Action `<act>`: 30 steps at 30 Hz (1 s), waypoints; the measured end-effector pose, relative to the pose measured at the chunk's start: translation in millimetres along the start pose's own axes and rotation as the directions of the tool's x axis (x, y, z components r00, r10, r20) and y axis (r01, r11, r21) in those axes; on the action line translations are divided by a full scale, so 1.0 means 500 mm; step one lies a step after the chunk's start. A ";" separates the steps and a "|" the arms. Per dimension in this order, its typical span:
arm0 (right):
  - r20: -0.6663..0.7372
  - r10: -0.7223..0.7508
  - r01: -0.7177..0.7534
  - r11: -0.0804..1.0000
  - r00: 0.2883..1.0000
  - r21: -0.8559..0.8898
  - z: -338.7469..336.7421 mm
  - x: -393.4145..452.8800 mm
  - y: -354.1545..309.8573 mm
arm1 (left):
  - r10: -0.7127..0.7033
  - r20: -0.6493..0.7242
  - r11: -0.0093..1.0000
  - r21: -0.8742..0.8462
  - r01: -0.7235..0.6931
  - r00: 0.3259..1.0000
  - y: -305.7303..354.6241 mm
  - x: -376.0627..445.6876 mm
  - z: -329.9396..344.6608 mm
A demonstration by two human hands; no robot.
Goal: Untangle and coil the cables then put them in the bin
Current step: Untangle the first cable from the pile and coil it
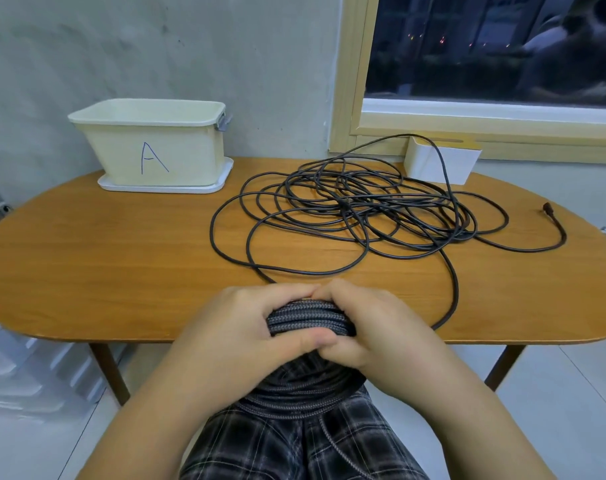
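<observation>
We see the coiled cable [308, 318] held at the near edge of the desk [121, 258], with the left hand [239, 337] and right hand [371, 327] both curled round it in a tight grip. Behind it a tangled cable [357, 206] sprawls across the desk, and the bin [152, 143] marked "A" stands empty at the far left.

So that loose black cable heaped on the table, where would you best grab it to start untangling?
Probably at the free plug end, which lies apart from the tangled black cable on the right of the wooden table. Come from the right and above, pinching just behind the plug: that stretch lies clear of the loops. Both the left hand and right hand currently hold a braided coil.
</observation>
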State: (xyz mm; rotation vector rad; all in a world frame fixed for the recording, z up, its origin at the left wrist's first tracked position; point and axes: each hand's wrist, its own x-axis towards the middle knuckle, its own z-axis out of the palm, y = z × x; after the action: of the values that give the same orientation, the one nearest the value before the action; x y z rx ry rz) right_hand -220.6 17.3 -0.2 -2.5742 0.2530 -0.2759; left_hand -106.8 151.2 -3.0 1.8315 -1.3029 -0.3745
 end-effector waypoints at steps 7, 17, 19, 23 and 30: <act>-0.214 0.022 0.024 0.977 0.977 0.210 0.003 -0.011 0.031 | -0.001 -0.295 0.970 -0.234 -0.071 0.955 0.003 -0.005 -0.006; -0.128 0.107 -0.045 0.909 0.986 0.414 -0.001 -0.022 0.044 | 0.022 -0.488 0.925 -0.321 -0.203 0.873 0.013 -0.003 -0.006; -0.128 0.095 -0.031 0.903 0.987 0.428 0.005 -0.020 0.039 | -0.001 -0.516 0.924 -0.328 -0.197 0.857 0.010 -0.002 -0.002; -0.195 0.130 -0.026 0.888 0.972 0.459 0.010 -0.014 0.022 | -0.074 -0.499 0.914 -0.380 -0.141 0.863 -0.009 0.003 0.001; -0.125 0.097 -0.064 0.968 0.987 0.244 -0.002 -0.014 0.016 | 0.009 -0.236 0.950 -0.301 -0.082 0.972 -0.026 -0.009 -0.018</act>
State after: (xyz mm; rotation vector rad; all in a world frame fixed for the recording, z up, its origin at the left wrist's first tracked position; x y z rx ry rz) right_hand -228.6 12.0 -4.6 -2.3033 0.3508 -0.4260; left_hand -94.6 160.5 -8.3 1.5281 -1.0584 -0.3092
